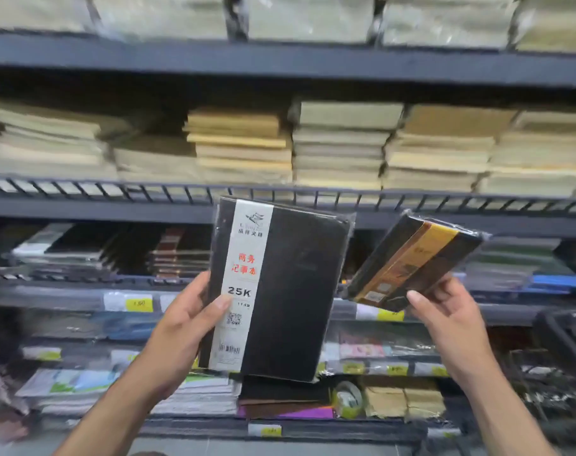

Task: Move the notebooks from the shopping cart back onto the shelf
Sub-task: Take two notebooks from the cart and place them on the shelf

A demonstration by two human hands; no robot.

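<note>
**In front of the shelf: two notebooks, one in each hand**

In the left hand (194,320) sits the larger notebook (296,284), a black cover sealed in clear film. One white paper band (243,258) runs down its left side. The thumb presses on that band just below the print "25K", and the fingers curl behind the left edge. Just right of that grip, not touching it, the right hand (444,311) pinches the lower end of the smaller notebook (444,261). It is dark with one yellow-orange band (408,258), also film-wrapped, and tilted to the right.

That makes two notebooks and two hands, each hand holding one. Both books are up in the air before the shelf (115,209), neither resting on a board.

Most of the fingers are hidden behind the covers. Above the hands, pale stacks (339,149) lie on the shelf, too blurred to count. Below the left grip, the large book hides part of a dark stack (280,390). Right of the right wrist, a dark wire frame that looks like the shopping cart (559,340) is cut off by the edge and smeared, so its contents cannot be made out. The yellow price tags (138,303) are unreadable.
</note>
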